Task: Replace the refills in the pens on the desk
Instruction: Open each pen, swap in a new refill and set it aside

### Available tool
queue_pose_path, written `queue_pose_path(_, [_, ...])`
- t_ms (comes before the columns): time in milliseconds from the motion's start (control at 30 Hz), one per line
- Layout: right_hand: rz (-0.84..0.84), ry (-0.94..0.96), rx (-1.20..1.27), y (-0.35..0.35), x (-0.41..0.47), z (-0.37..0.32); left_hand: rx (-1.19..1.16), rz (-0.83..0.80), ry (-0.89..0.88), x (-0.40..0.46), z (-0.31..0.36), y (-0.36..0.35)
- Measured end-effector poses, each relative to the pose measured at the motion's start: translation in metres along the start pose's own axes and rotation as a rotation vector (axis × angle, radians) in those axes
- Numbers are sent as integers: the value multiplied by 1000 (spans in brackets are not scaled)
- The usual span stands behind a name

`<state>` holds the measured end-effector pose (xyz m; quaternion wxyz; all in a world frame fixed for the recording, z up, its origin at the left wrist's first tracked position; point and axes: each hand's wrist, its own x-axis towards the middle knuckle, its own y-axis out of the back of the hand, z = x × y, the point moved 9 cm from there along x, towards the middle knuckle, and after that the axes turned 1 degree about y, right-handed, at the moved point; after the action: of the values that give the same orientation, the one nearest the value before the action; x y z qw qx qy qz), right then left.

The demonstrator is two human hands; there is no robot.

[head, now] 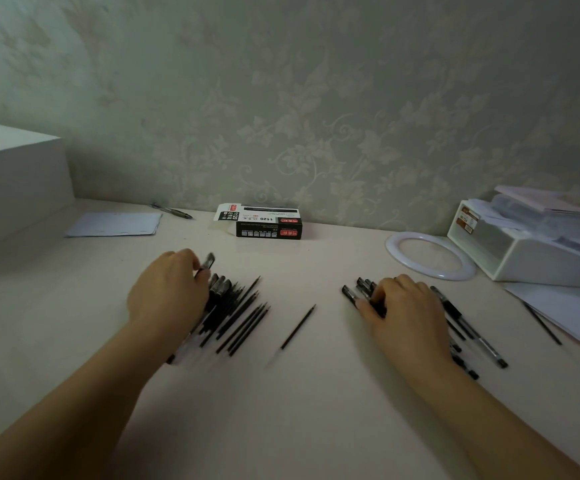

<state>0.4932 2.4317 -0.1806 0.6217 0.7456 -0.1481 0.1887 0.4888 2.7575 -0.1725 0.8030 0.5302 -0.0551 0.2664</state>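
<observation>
On the pale desk [281, 410] my left hand [167, 292] lies over a heap of pens and several black refills [243, 317] and pinches a black pen cap [208, 261] at its fingertips. A single black refill [299, 327] lies alone in the middle. My right hand [402, 306] rests with curled fingers on a second pile of black-capped pens [468, 327], gripping one near its cap end [350, 294]; most of that pile is hidden under the hand.
A black and white refill box [267, 225] lies open near the wall. A sheet of paper [115, 224] and a pen [172, 211] sit far left beside a white box [14, 174]. A white ring [430, 256], a white organiser [538, 251] and papers [565, 306] are at right.
</observation>
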Motion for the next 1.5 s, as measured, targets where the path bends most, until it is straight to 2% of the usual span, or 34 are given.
queue_pose_path(167, [-56, 16, -37, -7, -1, -7, 35, -162, 17, 4, -13, -24])
queue_pose_path(333, [-83, 39, -24, -11, 0, -13, 64, -161, 28, 6, -18, -27])
queue_pose_path(433, [-17, 67, 92, -4, 1, -16, 77, -165, 25, 6, -17, -28])
queue_pose_path(567, [118, 37, 501, 10, 0, -15, 106, -180, 27, 3, -14, -27])
queue_pose_path(700, [160, -211, 1003, 5, 1, 3, 110, -128, 0, -5, 0, -17])
queue_pose_path(833, [-11, -339, 1523, -19, -2, -11, -137, -3, -210, -26, 50, -2])
queue_pose_path(967, [-286, -334, 1806, -37, -12, -43, -208, -55, -501, -60, 102, -2])
queue_pose_path(1033, [-387, -272, 1855, -38, -15, -54, -182, -127, -609, -72, 115, -12])
queue_pose_path(1100, [-440, -209, 1856, -38, -17, -62, -177, -181, -641, -75, 118, -20])
queue_pose_path(1233, [-357, -207, 1660, -41, -12, -49, -82, -135, -673, -68, 115, -23])
queue_pose_path(1333, [-299, -234, 1635, -43, -7, -37, -69, -173, -700, -67, 110, -30])
queue_pose_path(1500, [-381, -83, 1538, -41, -12, -53, -199, -262, -743, -77, 118, -37])
